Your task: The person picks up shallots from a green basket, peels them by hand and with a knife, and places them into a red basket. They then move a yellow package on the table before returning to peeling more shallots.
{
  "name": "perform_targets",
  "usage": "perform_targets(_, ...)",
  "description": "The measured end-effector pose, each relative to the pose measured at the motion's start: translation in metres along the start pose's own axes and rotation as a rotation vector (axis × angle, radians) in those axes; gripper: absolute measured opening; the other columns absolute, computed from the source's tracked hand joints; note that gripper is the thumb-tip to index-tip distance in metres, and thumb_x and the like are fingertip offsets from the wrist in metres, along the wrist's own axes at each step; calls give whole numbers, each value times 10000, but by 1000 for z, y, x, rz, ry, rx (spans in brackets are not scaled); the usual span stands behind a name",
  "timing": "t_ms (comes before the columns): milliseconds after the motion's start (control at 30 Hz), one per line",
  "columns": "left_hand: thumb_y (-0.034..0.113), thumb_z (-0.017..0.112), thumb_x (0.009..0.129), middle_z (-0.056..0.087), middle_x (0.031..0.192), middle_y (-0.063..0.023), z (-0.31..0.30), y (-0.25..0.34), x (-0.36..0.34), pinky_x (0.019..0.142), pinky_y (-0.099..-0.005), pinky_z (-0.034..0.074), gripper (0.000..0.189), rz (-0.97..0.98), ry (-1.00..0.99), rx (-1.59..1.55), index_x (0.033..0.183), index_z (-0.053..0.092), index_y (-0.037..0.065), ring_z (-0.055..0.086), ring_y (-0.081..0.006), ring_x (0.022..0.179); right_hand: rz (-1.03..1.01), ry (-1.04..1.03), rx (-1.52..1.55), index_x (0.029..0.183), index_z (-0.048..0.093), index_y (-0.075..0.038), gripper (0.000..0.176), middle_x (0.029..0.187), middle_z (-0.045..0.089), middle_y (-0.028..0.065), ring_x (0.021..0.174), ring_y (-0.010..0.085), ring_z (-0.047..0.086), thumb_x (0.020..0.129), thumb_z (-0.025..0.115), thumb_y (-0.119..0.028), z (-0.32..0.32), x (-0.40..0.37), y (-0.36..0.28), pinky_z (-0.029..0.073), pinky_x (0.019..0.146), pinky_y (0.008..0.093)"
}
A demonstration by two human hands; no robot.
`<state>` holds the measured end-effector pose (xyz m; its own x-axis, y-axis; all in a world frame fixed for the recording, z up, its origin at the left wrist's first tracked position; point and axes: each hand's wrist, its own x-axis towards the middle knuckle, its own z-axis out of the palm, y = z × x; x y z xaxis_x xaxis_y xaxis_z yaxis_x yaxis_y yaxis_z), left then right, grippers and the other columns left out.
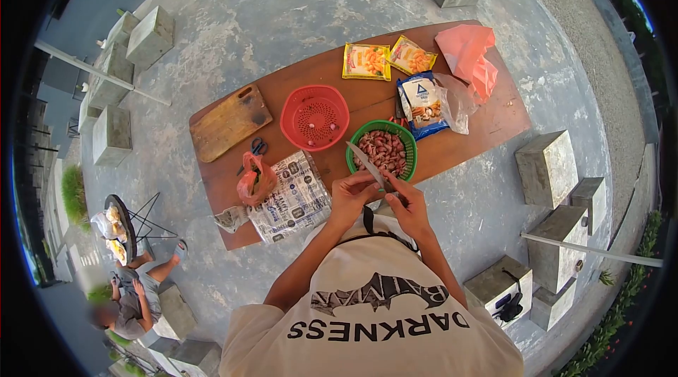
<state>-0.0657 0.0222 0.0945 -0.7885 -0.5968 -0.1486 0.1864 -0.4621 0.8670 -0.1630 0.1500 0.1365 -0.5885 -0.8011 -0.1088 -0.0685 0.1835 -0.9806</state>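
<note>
Just in front of my body, at the near edge of the table, both my hands are close together. A knife (366, 164) points up and left from between them, its blade over the green basket (412, 144) of small reddish shallots (382, 152). My right hand (405, 202) has its fingers closed round the knife's handle end. My left hand (352, 195) is closed beside the blade, pinching something too small to make out. Left of the green basket stands a red colander (315, 116) with a few small pieces inside.
On the wooden table (282, 80) lie a cutting board (232, 123), scissors (259, 146), a red plastic bag (256, 181), newspaper (291, 197), yellow packets (366, 61), a blue-white packet (424, 105) and a pink bag (467, 56). A person (138, 296) sits at the lower left. Concrete blocks (546, 169) stand around.
</note>
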Motion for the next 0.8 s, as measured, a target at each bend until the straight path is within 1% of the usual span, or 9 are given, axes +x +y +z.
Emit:
perform_targets(67, -101, 630, 790, 653, 1039, -116, 3, 3, 0, 811, -291, 528, 227, 55, -9, 57, 1001, 675, -31, 617, -155, 940, -92, 27, -97, 1288, 506, -8, 465, 920, 597, 86, 710, 93, 483, 842, 623, -72, 1, 2, 2, 398, 618, 215)
perform_targets(200, -90, 647, 782, 652, 1046, -126, 1, 5, -1, 841, -287, 509, 218, 92, 17, 97, 984, 689, -19, 616, -161, 955, -68, 26, -75, 1293, 494, 6, 465, 909, 585, 68, 724, 106, 495, 850, 613, -69, 5, 1, 8, 398, 634, 217)
perform_targets(267, -93, 643, 782, 653, 1048, -127, 2, 6, -1, 848, -288, 506, 219, 111, 16, 143, 983, 691, -17, 618, -166, 960, -5, 41, 132, 1296, 499, 1, 427, 910, 576, 33, 645, 95, 473, 887, 588, -85, 9, -2, 18, 380, 571, 210)
perform_targets(300, -97, 635, 789, 650, 1043, -128, 2, 7, 0, 859, -287, 504, 213, 132, 12, 190, 987, 678, -32, 624, -173, 958, -5, 42, 132, 1296, 499, 1, 427, 910, 576, 33, 645, 95, 473, 887, 588, -85, 9, -3, 17, 380, 571, 210)
perform_targets(367, -102, 627, 795, 647, 1038, -128, 3, 8, 0, 870, -285, 502, 207, 153, 5, 236, 991, 665, -47, 630, -179, 956, 167, 12, 440, 1302, 511, -25, 390, 889, 558, 1, 549, 60, 418, 927, 561, -121, 10, -5, 14, 336, 475, 197)
perform_targets(467, -102, 628, 798, 649, 1021, -133, 5, 11, 1, 873, -289, 505, 223, 189, -17, 313, 1009, 664, -40, 628, -188, 959, 194, -5, 582, 1320, 494, -41, 387, 835, 516, -21, 484, 32, 360, 955, 530, -165, 9, -5, 27, 274, 400, 190)
perform_targets(567, -82, 606, 830, 634, 1038, -136, 5, 5, 6, 882, -302, 511, 219, 197, -54, 188, 1037, 659, -30, 625, -196, 964, 238, -16, 697, 1345, 457, -32, 420, 754, 466, -29, 468, 40, 363, 964, 516, -196, 8, -1, 19, 271, 384, 197)
perform_targets(633, -55, 573, 869, 613, 1073, -135, 7, 0, 9, 890, -317, 518, 213, 4, 2, -176, 1067, 648, -25, 622, -200, 970, 261, 6, 706, 1350, 447, -27, 428, 744, 458, -29, 466, 42, 367, 967, 510, -205, 9, 2, 15, 271, 384, 195)
perform_targets(800, -39, 561, 883, 595, 1101, -118, 9, 2, 12, 886, -318, 525, 218, 13, 11, -20, 1091, 626, -58, 621, -190, 961, 300, 76, 668, 1353, 441, -25, 438, 738, 447, -31, 466, 44, 375, 966, 513, -217, 11, 4, 16, 270, 384, 191)
